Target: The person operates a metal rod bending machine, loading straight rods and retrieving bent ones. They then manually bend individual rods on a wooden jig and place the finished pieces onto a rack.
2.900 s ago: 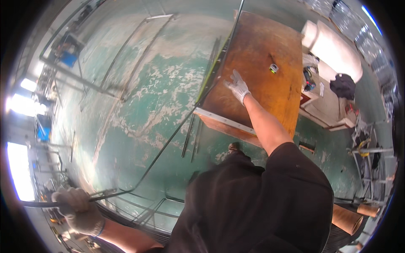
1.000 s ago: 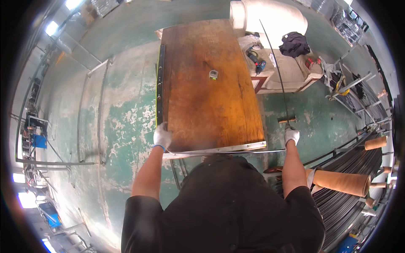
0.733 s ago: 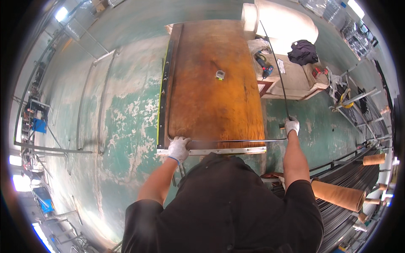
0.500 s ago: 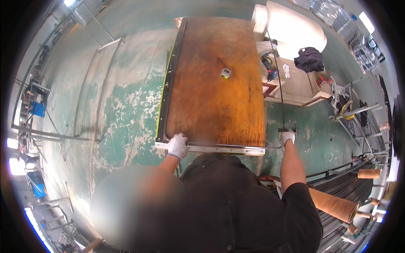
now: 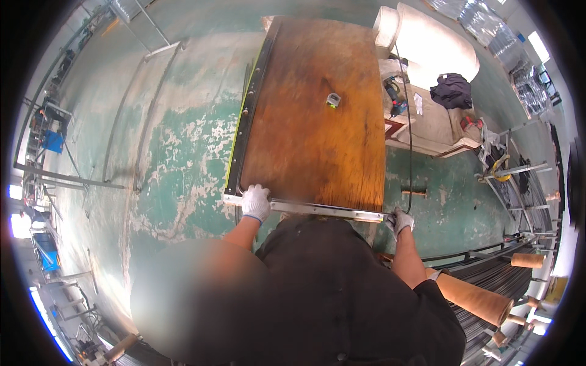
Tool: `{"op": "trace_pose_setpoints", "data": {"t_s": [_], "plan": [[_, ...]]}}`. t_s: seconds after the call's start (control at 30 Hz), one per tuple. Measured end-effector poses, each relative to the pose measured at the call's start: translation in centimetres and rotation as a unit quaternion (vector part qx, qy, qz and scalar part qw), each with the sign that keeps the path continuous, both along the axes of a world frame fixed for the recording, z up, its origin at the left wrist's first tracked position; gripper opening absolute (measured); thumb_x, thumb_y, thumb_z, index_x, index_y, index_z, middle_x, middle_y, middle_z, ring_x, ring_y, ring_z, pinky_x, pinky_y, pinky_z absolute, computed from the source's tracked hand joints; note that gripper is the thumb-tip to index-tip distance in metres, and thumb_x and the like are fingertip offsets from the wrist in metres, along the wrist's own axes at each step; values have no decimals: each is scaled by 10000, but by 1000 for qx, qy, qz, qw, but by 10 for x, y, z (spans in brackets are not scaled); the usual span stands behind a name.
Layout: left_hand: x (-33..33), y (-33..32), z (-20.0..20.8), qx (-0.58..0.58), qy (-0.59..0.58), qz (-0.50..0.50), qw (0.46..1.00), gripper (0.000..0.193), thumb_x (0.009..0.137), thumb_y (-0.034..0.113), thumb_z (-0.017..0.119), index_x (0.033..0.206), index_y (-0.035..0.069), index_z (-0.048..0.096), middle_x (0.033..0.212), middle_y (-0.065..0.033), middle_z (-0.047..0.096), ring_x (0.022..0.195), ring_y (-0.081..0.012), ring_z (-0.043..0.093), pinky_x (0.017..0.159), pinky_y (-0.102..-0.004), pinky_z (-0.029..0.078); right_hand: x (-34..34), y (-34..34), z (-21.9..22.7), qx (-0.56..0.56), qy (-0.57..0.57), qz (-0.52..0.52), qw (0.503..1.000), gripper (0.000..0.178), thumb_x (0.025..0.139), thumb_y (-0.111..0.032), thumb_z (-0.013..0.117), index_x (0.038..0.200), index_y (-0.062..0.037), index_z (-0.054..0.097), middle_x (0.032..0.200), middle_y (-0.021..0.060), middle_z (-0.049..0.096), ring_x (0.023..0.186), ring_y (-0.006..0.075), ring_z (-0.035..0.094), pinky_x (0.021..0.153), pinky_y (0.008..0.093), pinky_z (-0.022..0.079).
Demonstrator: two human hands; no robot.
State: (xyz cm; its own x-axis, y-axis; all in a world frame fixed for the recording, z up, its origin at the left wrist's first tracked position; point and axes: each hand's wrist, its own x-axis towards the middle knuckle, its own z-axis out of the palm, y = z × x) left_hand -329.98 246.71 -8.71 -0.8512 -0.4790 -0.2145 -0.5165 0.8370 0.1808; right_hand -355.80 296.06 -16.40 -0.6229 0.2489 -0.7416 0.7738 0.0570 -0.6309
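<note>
A wooden board table (image 5: pixel 317 122) stands before me, with a black metal bar (image 5: pixel 249 110) along its left edge and a silver metal bar (image 5: pixel 329 211) along its near edge. A thin dark rod (image 5: pixel 410 134) bends round near the right corner and rises toward the far side. My left hand (image 5: pixel 256 202), in a white glove, is closed over the rod at the near left corner, its fingertips partly hidden. My right hand (image 5: pixel 400 222), gloved too, is closed round the rod beside the silver bar's right end. A tape measure (image 5: pixel 332 100) lies on the board.
Right of the table is a beige sofa (image 5: pixel 421 125) with a cordless drill (image 5: pixel 397 105), dark cloth (image 5: pixel 452 91) and a large white roll (image 5: pixel 433 46). Cardboard tubes (image 5: pixel 476 297) and dark strips lie at the lower right. A metal frame (image 5: pixel 125 122) is on the left floor.
My right hand has moved left and nearer to me, from the rod's outer side to beside the silver bar's end. The left hand stays at its corner. The view has shifted slightly.
</note>
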Motion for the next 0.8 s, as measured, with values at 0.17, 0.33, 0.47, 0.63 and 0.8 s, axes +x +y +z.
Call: {"op": "trace_pose_setpoints", "data": {"t_s": [0.17,0.33,0.47,0.63,0.8], "plan": [[-1,0,-4,8,0,9,1000,183,839,256,761,969,129,782,1079,-129,682,1105,-331,641,929,-468,551,-10,-2,-10,-54,-31,-45,997,212,1072,-261,591,1011,-63,639,880,112,708,732,240,715,624,431,650],[6,4,4,15,-5,-3,1000,197,854,268,752,976,116,779,1079,-138,679,1105,-333,637,926,-477,549,-8,0,-32,-61,-8,-76,995,237,1082,-279,579,1026,-55,633,907,120,723,760,252,723,642,430,657],[14,2,6,31,16,-26,999,220,856,286,749,962,94,758,1064,-155,670,1100,-345,630,936,-478,540,-6,1,-40,-61,6,-55,997,236,1081,-289,581,1035,-65,636,914,113,729,761,250,724,624,412,647],[24,3,9,27,35,-54,998,237,846,278,753,965,75,730,1070,-170,658,1113,-356,616,984,-468,513,-13,9,-48,-27,-23,-32,999,216,1055,-275,605,1074,-64,649,963,119,739,815,264,734,665,430,636],[24,4,15,12,-7,-54,998,237,851,258,748,1004,77,733,1101,-165,656,1134,-349,611,1022,-455,494,-27,-19,-17,351,-68,235,904,364,996,-303,564,1247,-49,637,1270,155,671,1185,278,638,966,396,525]]}}
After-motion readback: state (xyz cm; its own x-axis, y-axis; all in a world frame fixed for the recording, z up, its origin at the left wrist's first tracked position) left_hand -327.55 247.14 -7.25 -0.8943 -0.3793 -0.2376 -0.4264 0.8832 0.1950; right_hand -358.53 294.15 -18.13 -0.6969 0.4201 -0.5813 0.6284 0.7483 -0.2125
